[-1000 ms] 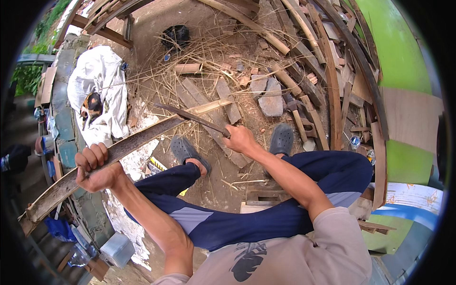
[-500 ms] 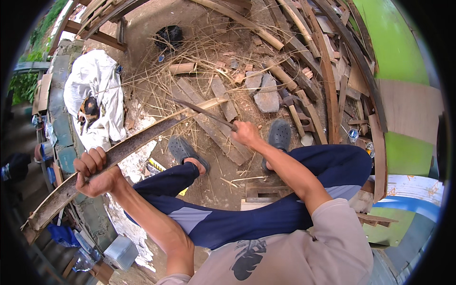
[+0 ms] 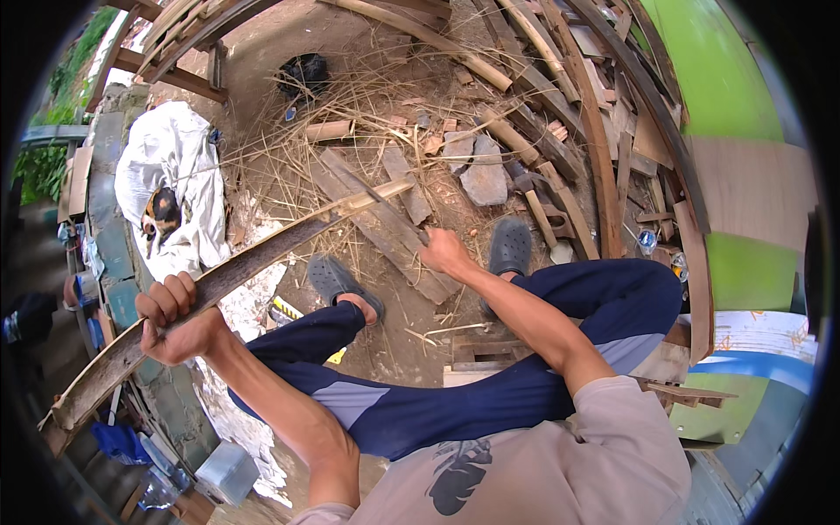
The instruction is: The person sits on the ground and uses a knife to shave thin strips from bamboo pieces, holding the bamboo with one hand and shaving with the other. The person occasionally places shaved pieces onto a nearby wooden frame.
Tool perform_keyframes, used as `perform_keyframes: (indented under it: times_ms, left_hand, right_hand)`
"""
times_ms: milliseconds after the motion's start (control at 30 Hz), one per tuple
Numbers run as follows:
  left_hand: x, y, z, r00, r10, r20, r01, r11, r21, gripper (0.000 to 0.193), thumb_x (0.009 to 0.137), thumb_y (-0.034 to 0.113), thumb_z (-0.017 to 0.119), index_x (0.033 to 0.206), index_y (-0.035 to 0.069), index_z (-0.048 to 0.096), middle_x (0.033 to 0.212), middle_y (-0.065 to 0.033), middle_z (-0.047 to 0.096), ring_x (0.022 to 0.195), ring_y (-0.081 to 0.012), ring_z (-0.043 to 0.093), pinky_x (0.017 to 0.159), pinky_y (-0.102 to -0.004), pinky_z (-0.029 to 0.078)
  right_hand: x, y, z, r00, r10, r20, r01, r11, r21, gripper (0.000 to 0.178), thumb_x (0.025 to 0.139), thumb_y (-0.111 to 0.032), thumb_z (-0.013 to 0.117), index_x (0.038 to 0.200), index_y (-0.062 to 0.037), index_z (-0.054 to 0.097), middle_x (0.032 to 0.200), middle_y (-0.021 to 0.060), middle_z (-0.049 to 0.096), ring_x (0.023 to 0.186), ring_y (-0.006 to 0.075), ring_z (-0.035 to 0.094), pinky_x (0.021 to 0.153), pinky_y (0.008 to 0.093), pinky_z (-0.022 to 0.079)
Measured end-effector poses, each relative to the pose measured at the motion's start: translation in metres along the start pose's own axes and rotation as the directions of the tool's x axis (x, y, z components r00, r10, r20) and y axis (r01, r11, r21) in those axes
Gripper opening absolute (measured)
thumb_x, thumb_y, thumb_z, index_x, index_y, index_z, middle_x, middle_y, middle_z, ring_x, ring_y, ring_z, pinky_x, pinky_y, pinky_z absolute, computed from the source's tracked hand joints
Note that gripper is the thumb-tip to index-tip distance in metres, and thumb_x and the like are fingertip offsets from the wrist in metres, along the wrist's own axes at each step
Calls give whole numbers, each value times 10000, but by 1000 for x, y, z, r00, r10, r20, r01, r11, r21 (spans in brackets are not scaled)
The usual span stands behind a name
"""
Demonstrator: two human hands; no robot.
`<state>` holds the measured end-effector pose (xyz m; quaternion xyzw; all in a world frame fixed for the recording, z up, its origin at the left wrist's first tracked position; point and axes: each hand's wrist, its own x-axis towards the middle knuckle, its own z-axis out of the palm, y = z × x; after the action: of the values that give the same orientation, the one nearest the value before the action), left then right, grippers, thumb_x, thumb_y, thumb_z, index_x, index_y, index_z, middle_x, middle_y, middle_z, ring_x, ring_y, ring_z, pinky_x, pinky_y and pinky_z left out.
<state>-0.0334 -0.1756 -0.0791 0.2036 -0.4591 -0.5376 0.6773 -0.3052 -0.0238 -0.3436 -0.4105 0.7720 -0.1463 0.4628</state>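
1. Lower left, a blue bag sits near a clear plastic box; I cannot make out what either holds.
2. The left hand is clenched around a long bamboo strip, which slants from the lower left up to the middle, above the ground. Its stretch around this hand is dark and rough, and looks unpared.
3. Farther off, a black plastic bag lies crumpled on the ground, contents hidden.
4. The strip's far end is pale and looks pared, so the work seems partly done, with the darker length left.
5. The right hand grips a knife, its blade crossing that pale end; whether it is biting in, I cannot tell.
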Motion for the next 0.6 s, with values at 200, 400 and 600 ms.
perform_keyframes:
  times_ms: [200,400,600]
  left_hand:
    - [2,-3,12,997,-16,71,19,999,-33,271,767,310,464,659,166,261,561,34,218,505,-99,190,507,-286,180]
    - [-3,-2,7,1000,-1,18,1,1000,-5,291,763,314,492,658,166,264,559,35,217,504,-98,193,506,-286,180]
    - [4,-4,19,1000,-26,9,26,999,-21,301,776,338,473,649,169,259,554,35,213,499,-98,190,502,-282,178]
  right_hand:
    - [22,30,25,997,9,-83,-6,999,36,290,790,-269,600,903,-9,663,847,273,657,837,427,652,770,485,512]
    - [19,58,13,992,125,-11,-125,992,23,266,785,-220,599,918,-4,677,916,267,663,887,437,645,792,480,519]
    - [36,69,46,942,331,-53,-323,938,123,359,820,-255,599,1002,48,659,1015,298,647,972,401,648,802,471,513]
